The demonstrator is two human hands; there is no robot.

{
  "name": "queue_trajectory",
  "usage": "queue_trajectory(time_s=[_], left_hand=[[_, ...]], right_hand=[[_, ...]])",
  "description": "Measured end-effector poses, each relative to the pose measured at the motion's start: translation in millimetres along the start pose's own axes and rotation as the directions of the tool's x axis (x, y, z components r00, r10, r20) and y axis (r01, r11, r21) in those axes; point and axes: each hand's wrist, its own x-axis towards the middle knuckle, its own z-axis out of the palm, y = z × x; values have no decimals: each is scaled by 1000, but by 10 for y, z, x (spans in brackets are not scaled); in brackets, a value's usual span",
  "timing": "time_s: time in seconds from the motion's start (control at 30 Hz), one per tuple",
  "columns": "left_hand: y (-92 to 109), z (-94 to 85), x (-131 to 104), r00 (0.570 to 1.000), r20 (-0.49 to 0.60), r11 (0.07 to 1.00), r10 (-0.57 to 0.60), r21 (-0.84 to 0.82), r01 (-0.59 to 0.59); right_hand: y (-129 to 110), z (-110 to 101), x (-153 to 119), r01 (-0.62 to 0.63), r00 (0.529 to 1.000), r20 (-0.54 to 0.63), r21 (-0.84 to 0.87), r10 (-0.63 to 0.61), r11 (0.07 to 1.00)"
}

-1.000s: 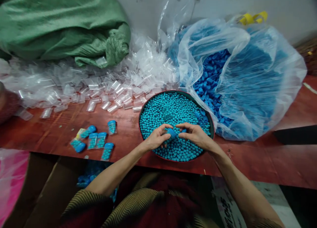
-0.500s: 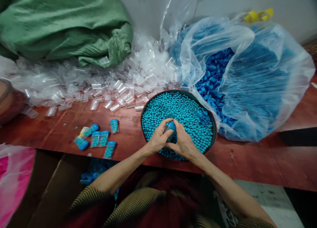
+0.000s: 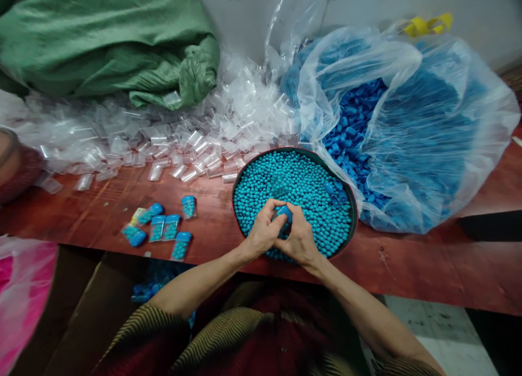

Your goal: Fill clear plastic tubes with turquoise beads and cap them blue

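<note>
Beads [image 3: 256, 185], round and turquoise, fill the tub [image 3: 354, 218] in the head view; just above them my left hand [image 3: 263, 232] and right hand [image 3: 302, 237] narrow snugly around one blue-capped vial [image 3: 285, 213], its body mostly hidden, probably held there so spills fall back. Filled vials [image 3: 171, 228] lie to my left, apart from the loose clear tubes [image 3: 190, 176], and the bag [image 3: 420, 142] of blue caps [image 3: 353, 125] sits open beside the tub, presumably for easy reach

Premises appear to be a workshop: bench [image 3: 408, 262] bearing heaped tubes [image 3: 244, 104] upper left, bulky bag [image 3: 432, 120] upper right, bowl [image 3: 354, 218] of beads [image 3: 256, 180] centrally.
</note>
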Motion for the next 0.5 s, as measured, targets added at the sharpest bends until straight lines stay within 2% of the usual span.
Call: queue_trajectory(time_s=[0.1, 0.17, 0.27, 0.33, 0.4, 0.47, 0.5], left_hand=[[-39, -180, -21, 999, 25, 987, 47, 150, -50], [-47, -425, -74, 999, 0, 971, 41, 234, -39], [-37, -943, -209, 980, -189, 917, 57, 399, 24], [-27, -1288, -314, 949, -308, 825, 73, 553, 115], [-22, -1523, -393, 888, -424, 647, 180, 731, 218], [-20, -1578, -405, 832, -452, 508, 321, 824, 252], [-19, -1533, -376, 822, -431, 478, 373, 848, 228]], right_hand=[[-106, 37, -26, 29, 990, 139, -45, -23, 999], [-119, -7, -12, 82, 967, 249, -71, -62, 994], [78, -224, 74, 42, 962, 273, -204, 16, 978], [334, -441, 163, -71, 968, 197, -381, 156, 922], [603, -644, 255, -175, 940, 137, -592, 312, 787], [800, -765, 331, -205, 905, 115, -724, 409, 659], [858, -781, 360, -197, 897, 115, -762, 428, 617]])
